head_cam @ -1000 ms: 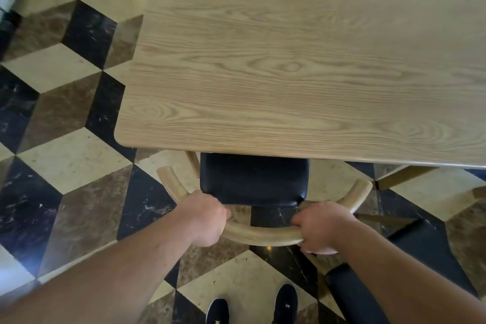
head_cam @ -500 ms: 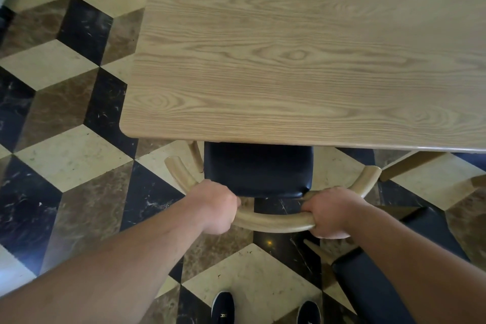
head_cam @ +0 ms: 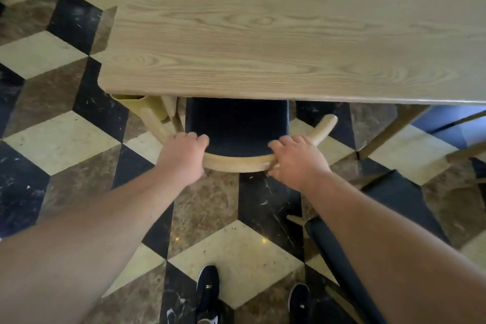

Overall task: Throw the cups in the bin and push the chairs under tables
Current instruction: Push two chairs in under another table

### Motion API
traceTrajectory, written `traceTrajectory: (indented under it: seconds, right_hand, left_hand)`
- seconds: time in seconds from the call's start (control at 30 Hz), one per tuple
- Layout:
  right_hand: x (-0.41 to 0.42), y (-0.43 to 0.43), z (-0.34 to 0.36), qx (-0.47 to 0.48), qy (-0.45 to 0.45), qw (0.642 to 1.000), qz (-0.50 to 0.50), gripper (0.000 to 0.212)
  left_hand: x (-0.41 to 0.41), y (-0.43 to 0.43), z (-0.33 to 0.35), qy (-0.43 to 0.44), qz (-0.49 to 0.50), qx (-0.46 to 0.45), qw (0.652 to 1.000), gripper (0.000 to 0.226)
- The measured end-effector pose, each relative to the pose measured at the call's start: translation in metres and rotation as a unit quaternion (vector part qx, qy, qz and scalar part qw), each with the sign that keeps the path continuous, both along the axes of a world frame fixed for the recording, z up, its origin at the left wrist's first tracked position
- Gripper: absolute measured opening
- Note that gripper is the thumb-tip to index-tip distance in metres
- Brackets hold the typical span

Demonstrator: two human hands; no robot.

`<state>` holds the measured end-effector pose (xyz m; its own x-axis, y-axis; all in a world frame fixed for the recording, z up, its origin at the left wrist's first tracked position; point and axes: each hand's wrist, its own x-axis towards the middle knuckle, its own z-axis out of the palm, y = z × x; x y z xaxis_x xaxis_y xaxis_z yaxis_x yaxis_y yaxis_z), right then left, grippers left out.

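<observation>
A chair with a curved pale wooden back rail [head_cam: 236, 164] and a dark seat [head_cam: 236, 123] stands at the near edge of a light wooden table [head_cam: 289, 34], its seat mostly under the tabletop. My left hand [head_cam: 182, 156] grips the rail's left part. My right hand [head_cam: 297, 160] rests on the rail's right part with the fingers partly lifted. No cups or bin are in view.
A second dark-seated chair [head_cam: 339, 252] stands to the lower right beside my right arm. A yellowish container [head_cam: 147, 104] sits under the table's near left corner. Table legs [head_cam: 389, 129] slant at the right. The floor is cube-patterned tile; my dark shoes [head_cam: 207, 294] are below.
The chair has slid further under the table and I have stepped forward with it. My right hand's fingers have loosened on the rail.
</observation>
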<state>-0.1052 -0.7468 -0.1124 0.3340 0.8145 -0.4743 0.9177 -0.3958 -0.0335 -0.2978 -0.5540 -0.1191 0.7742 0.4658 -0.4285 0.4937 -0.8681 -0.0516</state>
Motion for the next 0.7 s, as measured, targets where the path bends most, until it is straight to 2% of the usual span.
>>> traceTrajectory:
  seconds: [0.03, 0.1, 0.23, 0.33, 0.43, 0.7]
  right_hand:
    - [-0.008, -0.019, 0.002, 0.037, 0.015, 0.999, -0.007, 0.074]
    - [-0.018, -0.064, 0.012, 0.080, 0.044, 0.996, -0.015, 0.080]
    - [-0.010, -0.160, 0.030, 0.074, 0.070, 0.992, -0.072, 0.061]
    - [0.011, -0.252, 0.036, 0.029, 0.055, 0.991, -0.118, 0.046]
    - [0.031, -0.345, 0.042, -0.004, 0.020, 0.987, -0.158, 0.043]
    - [0.053, -0.545, 0.053, -0.033, -0.024, 0.968, -0.246, 0.033]
  left_hand:
    - [-0.003, -0.017, 0.001, -0.034, 0.008, -0.009, 0.999, 0.064]
    - [-0.004, -0.059, 0.008, -0.100, -0.031, -0.038, 0.994, 0.073]
    - [0.023, -0.150, 0.032, -0.169, -0.075, -0.078, 0.980, 0.061]
    - [0.060, -0.230, 0.038, -0.161, -0.102, -0.137, 0.972, 0.052]
    - [0.094, -0.311, 0.035, -0.142, -0.134, -0.205, 0.959, 0.047]
    - [0.155, -0.498, 0.029, -0.108, -0.193, -0.278, 0.935, 0.046]
